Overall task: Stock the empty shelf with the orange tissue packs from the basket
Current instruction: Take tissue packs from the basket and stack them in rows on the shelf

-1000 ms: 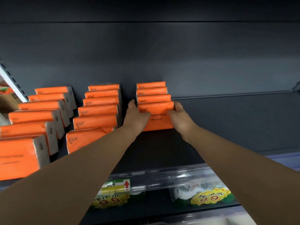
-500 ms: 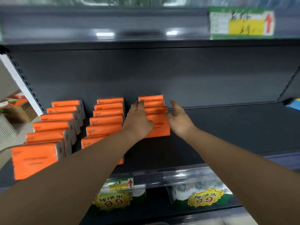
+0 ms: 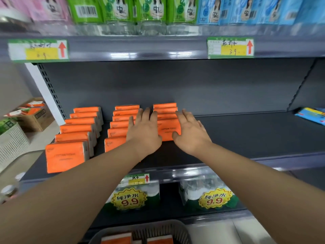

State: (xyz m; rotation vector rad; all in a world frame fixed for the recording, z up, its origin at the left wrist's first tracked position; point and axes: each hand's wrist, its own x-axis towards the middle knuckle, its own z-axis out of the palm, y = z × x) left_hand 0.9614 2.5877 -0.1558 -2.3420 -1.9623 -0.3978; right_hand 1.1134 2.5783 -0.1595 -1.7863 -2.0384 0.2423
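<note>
The shelf point(image 3: 246, 136) is bare at centre-right of the frame, up to a blue packet point(image 3: 310, 115) at far right; orange tissue packs point(image 3: 66, 155) crowd its left.

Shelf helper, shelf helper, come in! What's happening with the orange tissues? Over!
Both open: left hand, right hand, flanking the front orange pack, rightmost row. More packs in the basket. Nothing blocking the shelf.

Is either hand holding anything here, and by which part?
Nothing is held: left hand and right hand are open, fingers spread, flanking the front tissue pack.
</note>
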